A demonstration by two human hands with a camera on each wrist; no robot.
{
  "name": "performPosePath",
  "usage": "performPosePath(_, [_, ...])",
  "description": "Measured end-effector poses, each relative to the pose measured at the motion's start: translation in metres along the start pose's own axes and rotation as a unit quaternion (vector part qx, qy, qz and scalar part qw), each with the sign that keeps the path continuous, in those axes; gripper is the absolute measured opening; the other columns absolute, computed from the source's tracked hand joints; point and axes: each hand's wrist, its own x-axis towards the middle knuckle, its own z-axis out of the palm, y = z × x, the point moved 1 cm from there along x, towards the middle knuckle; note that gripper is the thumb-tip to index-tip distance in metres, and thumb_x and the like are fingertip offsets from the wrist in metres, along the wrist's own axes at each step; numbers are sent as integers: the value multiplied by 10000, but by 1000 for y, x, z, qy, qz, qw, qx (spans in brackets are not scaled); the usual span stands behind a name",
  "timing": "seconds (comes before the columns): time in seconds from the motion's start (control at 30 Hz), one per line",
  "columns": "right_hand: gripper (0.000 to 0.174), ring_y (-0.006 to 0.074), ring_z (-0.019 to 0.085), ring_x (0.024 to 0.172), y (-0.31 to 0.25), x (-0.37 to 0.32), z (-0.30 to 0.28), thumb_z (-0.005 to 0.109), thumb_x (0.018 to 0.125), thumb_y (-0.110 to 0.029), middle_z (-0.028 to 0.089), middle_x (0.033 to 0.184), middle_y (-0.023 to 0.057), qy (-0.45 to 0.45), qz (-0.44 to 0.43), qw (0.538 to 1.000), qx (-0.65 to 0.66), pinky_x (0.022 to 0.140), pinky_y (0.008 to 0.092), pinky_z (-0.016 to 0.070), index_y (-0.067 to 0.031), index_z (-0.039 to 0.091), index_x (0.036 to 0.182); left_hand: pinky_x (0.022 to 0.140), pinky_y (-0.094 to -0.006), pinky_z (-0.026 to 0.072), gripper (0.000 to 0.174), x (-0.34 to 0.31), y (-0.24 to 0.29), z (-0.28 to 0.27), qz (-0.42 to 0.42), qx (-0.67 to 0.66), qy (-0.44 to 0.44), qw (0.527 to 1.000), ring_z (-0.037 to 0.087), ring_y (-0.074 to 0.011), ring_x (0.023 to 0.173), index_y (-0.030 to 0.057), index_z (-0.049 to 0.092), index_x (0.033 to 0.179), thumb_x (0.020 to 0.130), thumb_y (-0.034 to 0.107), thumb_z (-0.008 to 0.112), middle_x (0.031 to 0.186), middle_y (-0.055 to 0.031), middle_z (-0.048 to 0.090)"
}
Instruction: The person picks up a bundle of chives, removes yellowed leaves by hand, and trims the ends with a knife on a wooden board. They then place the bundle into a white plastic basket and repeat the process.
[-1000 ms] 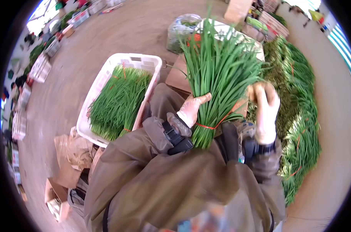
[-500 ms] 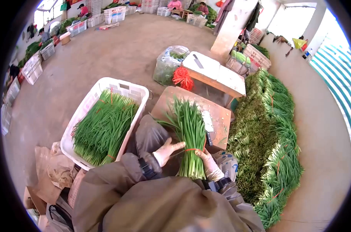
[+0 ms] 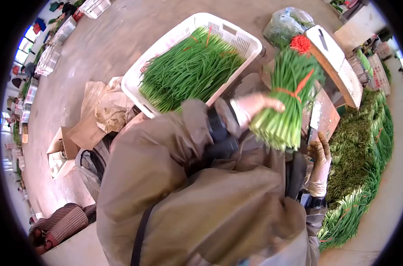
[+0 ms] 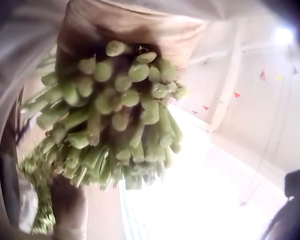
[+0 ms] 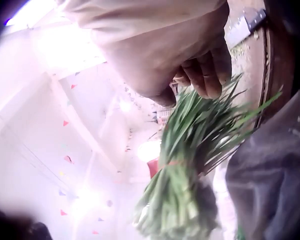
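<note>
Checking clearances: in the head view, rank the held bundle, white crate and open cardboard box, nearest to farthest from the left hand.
1. Held bundle: gripped in the left hand.
2. White crate: front left.
3. Open cardboard box: farther out left.

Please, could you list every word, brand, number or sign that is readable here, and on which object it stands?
No text can be read.
Red marks on a crate at far left: too small and blurred.
Red marks on the crate at far right: likewise.
Bunch of green stalks in the left hand, and its orange band: no lettering visible.
</note>
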Motion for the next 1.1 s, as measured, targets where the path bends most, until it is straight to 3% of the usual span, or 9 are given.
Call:
performPosePath(0.2, [355, 62, 576, 773, 65, 7, -20, 615, 981, -177, 659, 940, 15, -15, 54, 998, -38, 707, 201, 480, -15, 592, 1296, 899, -339, 547, 497, -64, 149, -52, 181, 305, 79, 932, 669, -192, 958, 1, 530, 1287, 813, 6, 677, 1103, -106, 664])
performPosePath(0.33, [344, 73, 577, 795, 112, 11, -16, 609, 975, -139, 654, 977, 29, -38, 85, 994, -52, 730, 211, 485, 9, 589, 1285, 904, -327, 532, 557, -99, 202, -149, 209, 435, 154, 862, 650, -187, 979, 7, 473, 1359, 836, 25, 664, 1153, -107, 639])
performPosePath(0.57, [358, 120, 561, 1027, 131, 0, -2, 609, 950, -81, 648, 1151, 69, -93, 111, 972, -185, 942, 250, 438, 10, 580, 1295, 1070, -368, 359, 607, -146, 100, -406, -111, 722, 243, 639, 548, -249, 1176, 68, 543, 1319, 748, 80, 747, 1205, -184, 625])
performPosePath(0.73, [367, 106, 552, 951, 114, -4, 10, 614, 945, -70, 641, 1130, 65, -84, 158, 958, -225, 908, 236, 451, 16, 570, 1300, 1189, -398, 235, 642, -182, 58, -448, -164, 686, 142, 695, 475, -294, 1317, 111, 592, 1290, 685, 120, 806, 1243, -240, 615])
performPosePath(0.87, [362, 129, 592, 996, 130, -1, 7, 622, 938, -66, 661, 1124, 81, -72, 119, 971, -197, 909, 246, 462, 25, 573, 1286, 1018, -342, 439, 843, -156, 61, -424, -135, 428, 328, 831, 609, -253, 1104, -40, 454, 1363, 681, 206, 884, 1154, -140, 669])
performPosePath(0.93, [354, 139, 604, 1010, 131, 0, 10, 621, 935, -64, 667, 1131, 94, -72, 106, 967, -219, 913, 254, 465, 23, 579, 1276, 1004, -352, 452, 817, -142, 47, -405, -102, 434, 338, 829, 619, -247, 1085, -25, 474, 1349, 676, 180, 890, 1145, -140, 671])
performPosePath(1.0, [348, 171, 637, 1017, 131, 2, 14, 634, 916, -74, 681, 1130, 134, -84, 80, 956, -270, 915, 272, 477, 8, 596, 1252, 966, -354, 482, 758, -136, 38, -404, -53, 549, 410, 727, 642, -228, 1032, -23, 495, 1310, 671, 102, 883, 1119, -126, 677])
performPosePath(1.03, [348, 171, 637, 1017, 131, 2, 14, 634, 916, -74, 681, 1130, 134, -77, 79, 957, -267, 915, 272, 477, 8, 596, 1252, 966, -354, 482, 758, -134, 47, -402, -51, 554, 405, 726, 642, -228, 1032, -23, 495, 1310, 671, 102, 883, 1119, -126, 677])
performPosePath(1.1, [356, 178, 647, 1001, 128, -2, 12, 649, 903, -91, 686, 1117, 144, -75, 61, 953, -288, 904, 278, 482, -14, 606, 1249, 944, -359, 508, 703, -142, 68, -388, -91, 461, 330, 819, 662, -221, 999, -13, 504, 1288, 693, 72, 868, 1122, -123, 683])
